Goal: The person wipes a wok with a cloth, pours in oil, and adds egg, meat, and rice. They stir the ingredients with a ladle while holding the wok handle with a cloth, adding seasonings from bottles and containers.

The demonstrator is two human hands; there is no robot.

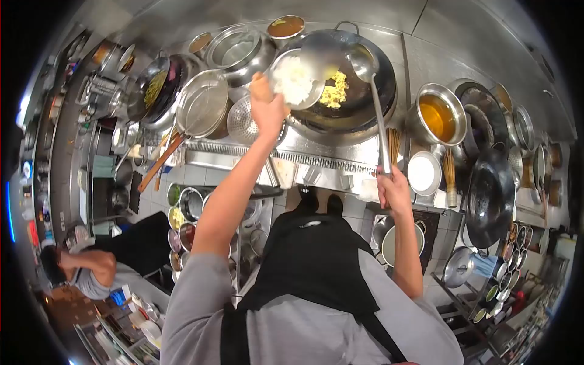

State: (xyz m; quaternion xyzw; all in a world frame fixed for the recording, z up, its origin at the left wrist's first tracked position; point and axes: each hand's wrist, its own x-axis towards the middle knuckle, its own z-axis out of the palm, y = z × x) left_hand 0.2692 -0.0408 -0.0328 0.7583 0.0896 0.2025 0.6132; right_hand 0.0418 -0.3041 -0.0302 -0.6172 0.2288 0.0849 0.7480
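Note:
My left hand (267, 114) is closed at the near-left rim of a metal bowl (316, 95) and holds it over the left side of the wok (365, 100). White rice (293, 80) fills the bowl, and the hand is partly smeared by motion. Yellow scrambled egg (333, 92) lies in the wok just right of the bowl. My right hand (394, 190) is wrapped round the long handle of a ladle (378, 115). The ladle's head rests against the upper right of the wok's inside. A hazy patch hides part of the wok behind the bowl.
Left of the wok are a wide strainer (202, 103), a perforated skimmer (243, 118) and a metal pot (240, 48). A pot of amber liquid (437, 118), a white bowl (424, 173) and bamboo brushes (450, 179) stand on the right. Another person (91, 271) is at lower left.

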